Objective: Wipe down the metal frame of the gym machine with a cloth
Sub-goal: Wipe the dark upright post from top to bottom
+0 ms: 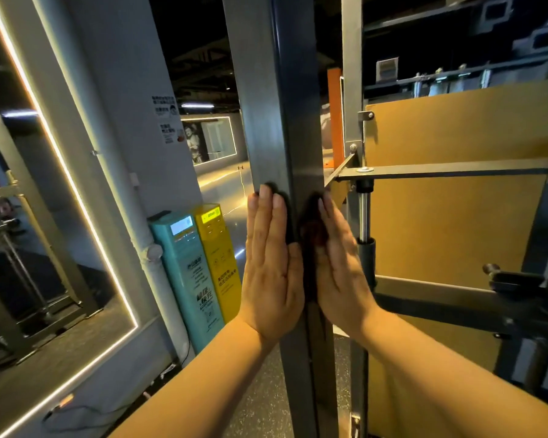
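A tall grey metal post (pixel 276 105) of the gym machine frame rises straight in front of me. A dark cloth (pixel 310 235) is wrapped around the post at chest height. My left hand (pixel 271 267) presses flat against the cloth on the post's left face, fingers straight and pointing up. On the right face, my right hand (pixel 342 267) presses flat against the cloth in the same way. Most of the cloth is hidden under my palms; only a dark strip shows between them and at my fingertips.
A horizontal frame bar (pixel 456 170) and a chrome guide rod (pixel 363 216) stand just right of the post, before a tan panel (pixel 456 222). Teal (pixel 187 273) and yellow (pixel 217 257) kiosks stand left by the wall, beside a lit mirror (pixel 45 216).
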`<state>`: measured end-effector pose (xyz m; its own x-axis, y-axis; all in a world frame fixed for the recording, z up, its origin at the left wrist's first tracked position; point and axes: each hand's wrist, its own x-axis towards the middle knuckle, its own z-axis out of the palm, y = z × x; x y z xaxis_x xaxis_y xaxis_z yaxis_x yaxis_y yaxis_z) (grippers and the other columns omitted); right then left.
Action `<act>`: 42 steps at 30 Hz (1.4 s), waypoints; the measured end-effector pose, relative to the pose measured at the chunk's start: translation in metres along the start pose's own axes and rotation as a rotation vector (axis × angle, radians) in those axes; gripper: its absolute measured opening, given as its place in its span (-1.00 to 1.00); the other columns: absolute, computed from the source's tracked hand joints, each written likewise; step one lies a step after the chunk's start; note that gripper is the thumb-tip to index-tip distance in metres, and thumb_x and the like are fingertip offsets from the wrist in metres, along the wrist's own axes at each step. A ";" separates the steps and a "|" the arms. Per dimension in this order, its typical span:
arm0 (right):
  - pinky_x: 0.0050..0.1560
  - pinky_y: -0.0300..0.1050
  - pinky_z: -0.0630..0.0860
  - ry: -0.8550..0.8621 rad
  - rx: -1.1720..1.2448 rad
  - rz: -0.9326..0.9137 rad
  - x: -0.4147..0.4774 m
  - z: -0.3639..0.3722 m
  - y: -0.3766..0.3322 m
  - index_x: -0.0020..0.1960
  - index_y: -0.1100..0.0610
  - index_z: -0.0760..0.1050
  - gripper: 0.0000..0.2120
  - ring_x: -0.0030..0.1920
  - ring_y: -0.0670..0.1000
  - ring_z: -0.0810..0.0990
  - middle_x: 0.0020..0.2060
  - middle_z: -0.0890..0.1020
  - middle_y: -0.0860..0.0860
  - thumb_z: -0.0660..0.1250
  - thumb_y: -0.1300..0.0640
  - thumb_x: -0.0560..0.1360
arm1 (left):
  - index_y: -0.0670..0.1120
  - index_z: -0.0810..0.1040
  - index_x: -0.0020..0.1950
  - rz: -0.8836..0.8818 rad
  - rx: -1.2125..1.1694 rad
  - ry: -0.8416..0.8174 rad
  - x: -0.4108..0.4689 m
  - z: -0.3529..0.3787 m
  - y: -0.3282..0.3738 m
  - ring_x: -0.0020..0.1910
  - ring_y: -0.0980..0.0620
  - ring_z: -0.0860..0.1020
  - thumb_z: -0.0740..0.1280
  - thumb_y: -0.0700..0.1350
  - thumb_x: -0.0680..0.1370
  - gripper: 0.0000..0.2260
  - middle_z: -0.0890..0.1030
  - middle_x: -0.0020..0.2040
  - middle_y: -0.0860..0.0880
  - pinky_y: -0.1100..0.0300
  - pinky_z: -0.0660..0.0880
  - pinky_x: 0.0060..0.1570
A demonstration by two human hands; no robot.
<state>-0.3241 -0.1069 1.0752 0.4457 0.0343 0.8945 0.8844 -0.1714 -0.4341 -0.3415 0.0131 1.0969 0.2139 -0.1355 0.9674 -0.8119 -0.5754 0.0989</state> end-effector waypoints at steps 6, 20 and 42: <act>0.59 0.31 0.12 0.024 -0.011 -0.001 0.038 -0.006 0.002 0.66 0.05 0.02 -0.51 0.66 0.12 0.02 0.66 0.07 0.09 0.00 0.09 0.75 | -0.20 0.06 0.62 -0.026 -0.063 0.042 -0.007 0.003 0.002 0.69 -0.14 -0.04 0.01 -0.10 0.76 -0.56 -0.04 0.70 0.09 -0.12 -0.02 0.64; 0.55 0.39 0.15 0.024 -0.077 0.011 0.006 -0.001 0.003 0.64 0.14 0.07 -0.49 0.65 0.16 0.04 0.64 0.11 0.17 0.05 0.18 0.71 | -0.20 0.09 0.61 -0.057 -0.052 0.089 -0.012 0.007 0.003 0.69 -0.13 -0.02 0.01 -0.09 0.76 -0.57 -0.02 0.69 0.13 -0.17 0.00 0.63; 0.58 0.38 0.04 -0.044 -0.108 0.024 -0.044 0.001 0.015 0.66 0.06 0.02 -0.46 0.66 0.18 -0.04 0.66 0.07 0.12 0.07 0.12 0.72 | -0.32 0.09 0.58 -0.090 -0.118 0.106 -0.030 0.013 0.004 0.67 -0.27 0.01 0.04 -0.18 0.74 -0.57 0.07 0.63 -0.22 -0.46 0.01 0.55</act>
<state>-0.3304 -0.1095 1.0296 0.4746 0.0719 0.8773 0.8542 -0.2780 -0.4393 -0.3439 0.0046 1.0653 0.2354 0.0014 0.9719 -0.8514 -0.4820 0.2069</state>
